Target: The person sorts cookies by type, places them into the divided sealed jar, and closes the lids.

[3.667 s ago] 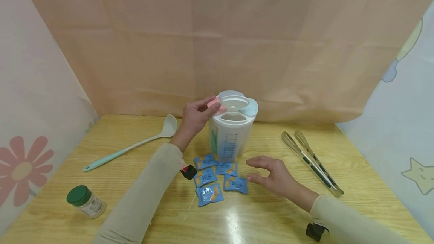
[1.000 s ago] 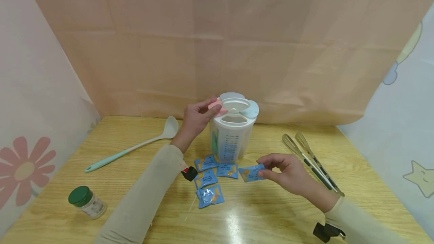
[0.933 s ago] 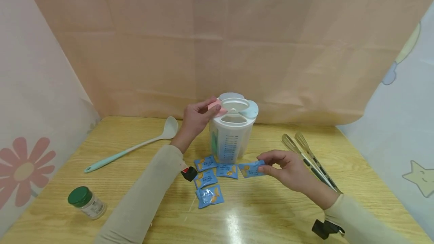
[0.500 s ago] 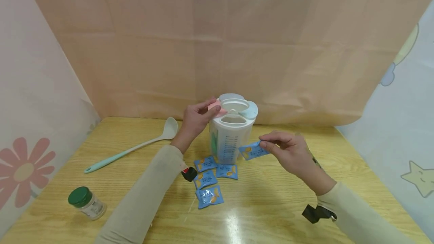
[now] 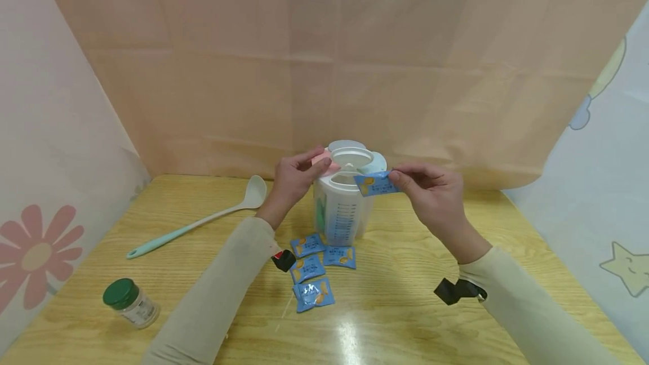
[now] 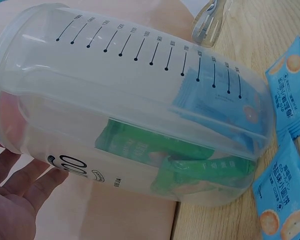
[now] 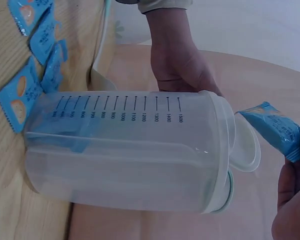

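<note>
Head view: centre of frame, a clear plastic container (image 5: pixel 346 207) w/ printed measuring marks stands on a wooden table (image 5: pixel 507 224). Its lid has flip caps in pink, white & pale blue. Left hand (image 5: pixel 294 178) sits at the container's upper left, thumb & fingers closed on the pink cap. Right hand (image 5: pixel 431 190), just right of the lid, pinches a blue packet (image 5: pixel 376 183) betw. thumb & fingertips; packet hangs over the lid's front opening. Below the container, lower centre, four more blue packets (image 5: pixel 314 266) lie flat. Mid-left: a pale green ladle (image 5: pixel 203 217). Lower left: a green-capped jar (image 5: pixel 129 302).

Left wrist view: container (image 6: pixel 135 125) fills the frame, lying sideways to the camera. Inside, one section holds green packets (image 6: pixel 190 162), another a blue one. Left hand (image 6: pixel 15 205) shows bottom left, fingers (image 6: pixel 35 187) loosely bent near the lid end; grip itself is out of view here. Loose blue packets (image 6: pixel 285 165) at right edge.

Right wrist view: container (image 7: pixel 130 150) across centre. Right hand (image 7: pixel 292 200) at lower right, fingers nipped on the held packet (image 7: pixel 272 129), which points toward the open lid. Left hand (image 7: pixel 177 60) at top centre wraps the container's rim. Spare packets (image 7: pixel 32 60) upper left.
</note>
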